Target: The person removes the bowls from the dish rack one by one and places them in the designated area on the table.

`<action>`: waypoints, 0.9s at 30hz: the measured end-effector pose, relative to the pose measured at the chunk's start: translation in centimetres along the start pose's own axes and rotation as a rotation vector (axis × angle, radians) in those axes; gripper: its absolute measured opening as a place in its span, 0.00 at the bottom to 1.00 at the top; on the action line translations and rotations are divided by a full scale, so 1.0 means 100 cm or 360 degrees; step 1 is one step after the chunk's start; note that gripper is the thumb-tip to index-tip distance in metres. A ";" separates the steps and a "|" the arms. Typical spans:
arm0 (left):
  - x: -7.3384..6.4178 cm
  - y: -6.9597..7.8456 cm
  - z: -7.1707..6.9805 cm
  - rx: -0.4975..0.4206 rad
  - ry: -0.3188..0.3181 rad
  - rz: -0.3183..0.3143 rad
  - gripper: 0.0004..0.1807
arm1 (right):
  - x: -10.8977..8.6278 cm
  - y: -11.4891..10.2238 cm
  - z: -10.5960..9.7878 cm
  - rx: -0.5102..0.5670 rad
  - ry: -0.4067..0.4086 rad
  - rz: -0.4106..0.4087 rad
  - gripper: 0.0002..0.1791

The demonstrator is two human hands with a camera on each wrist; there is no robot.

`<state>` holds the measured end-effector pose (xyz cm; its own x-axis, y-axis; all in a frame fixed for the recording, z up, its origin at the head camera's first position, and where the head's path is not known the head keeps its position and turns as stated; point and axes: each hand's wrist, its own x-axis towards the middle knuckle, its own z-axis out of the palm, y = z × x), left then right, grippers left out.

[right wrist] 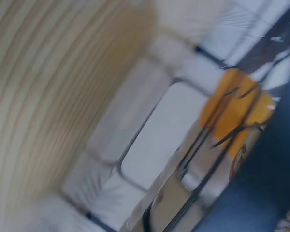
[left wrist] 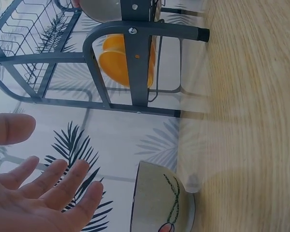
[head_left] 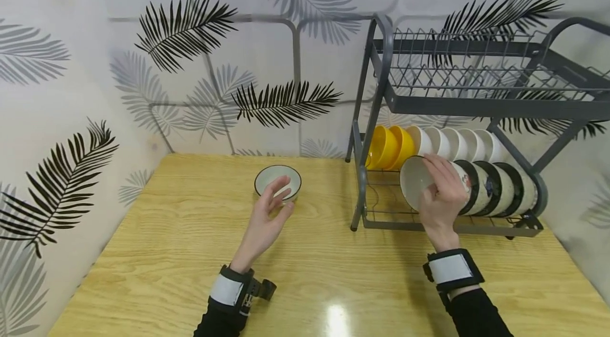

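Note:
A white bowl with a dark rim (head_left: pixel 267 177) stands upright on the wooden table, and in the left wrist view its outside shows a green and red painted flower. My left hand (head_left: pixel 263 227) is held in the air close to it, overlapping it in the head view, fingers spread and holding nothing. At the left end of the dish rack's lower shelf, my right hand (head_left: pixel 444 202) grips another pale, dark-rimmed bowl (head_left: pixel 411 180) by the rim, the bowl tipped on its side with its mouth facing left. The right wrist view is blurred and hides this grip.
On the rack's (head_left: pixel 359 188) lower shelf, several dark-banded patterned bowls (head_left: pixel 498 188) stand in the front row. Behind them are two yellow bowls (head_left: pixel 379 147) and several white bowls (head_left: pixel 455 142). A wire upper shelf (head_left: pixel 486 104) overhangs them. A patterned wall backs the table (head_left: pixel 157 252).

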<state>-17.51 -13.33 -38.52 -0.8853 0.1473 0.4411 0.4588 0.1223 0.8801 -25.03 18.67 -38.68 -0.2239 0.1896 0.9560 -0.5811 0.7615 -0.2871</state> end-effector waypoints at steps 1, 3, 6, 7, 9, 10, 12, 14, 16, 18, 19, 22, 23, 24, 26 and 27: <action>0.000 0.001 0.001 -0.0001 -0.0004 0.0006 0.27 | 0.001 -0.002 -0.001 0.0031 0.0052 0.0103 0.26; 0.001 0.003 0.002 -0.0019 -0.0012 0.0022 0.26 | 0.003 -0.008 -0.005 0.0100 0.0117 0.0320 0.26; 0.001 0.003 0.005 -0.0047 -0.0025 0.0066 0.25 | 0.005 -0.017 -0.014 0.0266 0.0112 0.0690 0.27; 0.001 0.002 0.007 -0.0047 -0.0031 0.0087 0.25 | 0.005 -0.021 -0.017 0.0318 0.0090 0.0822 0.27; 0.000 0.001 0.011 -0.0006 -0.0046 0.0152 0.26 | 0.005 -0.027 -0.023 0.0416 0.0040 0.1059 0.28; -0.001 0.001 0.013 0.0032 -0.0057 0.0196 0.26 | 0.005 -0.031 -0.026 0.0463 -0.0001 0.1161 0.28; -0.002 0.002 0.018 0.0140 -0.0088 0.0313 0.26 | 0.005 -0.039 -0.029 0.0598 -0.0080 0.1341 0.28; -0.004 0.008 0.024 0.0262 -0.0140 0.0457 0.27 | 0.005 -0.048 -0.031 0.0721 -0.0181 0.1478 0.28; -0.006 0.015 0.030 0.0392 -0.0213 0.0625 0.27 | 0.005 -0.057 -0.032 0.0805 -0.0308 0.1585 0.27; -0.007 0.023 0.035 0.0543 -0.0281 0.0793 0.27 | 0.004 -0.065 -0.031 0.0833 -0.0440 0.1634 0.26; -0.008 0.027 0.038 0.0614 -0.0310 0.0871 0.27 | 0.003 -0.068 -0.031 0.0830 -0.0507 0.1642 0.26; -0.011 0.036 0.041 0.0821 -0.0355 0.1062 0.27 | 0.000 -0.078 -0.029 0.0879 -0.0671 0.1631 0.24; -0.012 0.039 0.041 0.0882 -0.0365 0.1107 0.26 | -0.002 -0.081 -0.028 0.0917 -0.0721 0.1615 0.24; -0.013 0.041 0.042 0.0942 -0.0375 0.1148 0.26 | -0.003 -0.083 -0.027 0.0972 -0.0758 0.1610 0.23; -0.015 0.044 0.044 0.1057 -0.0404 0.1224 0.26 | -0.006 -0.086 -0.026 0.1090 -0.0826 0.1620 0.23; -0.016 0.045 0.045 0.1115 -0.0423 0.1263 0.25 | -0.006 -0.088 -0.025 0.1146 -0.0855 0.1626 0.23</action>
<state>-13.67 -8.56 -36.08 -0.3124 0.6280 0.7128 0.9078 0.4185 0.0291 -17.80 13.41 -36.61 -0.9753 0.0805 0.2057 -0.2129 -0.0933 -0.9726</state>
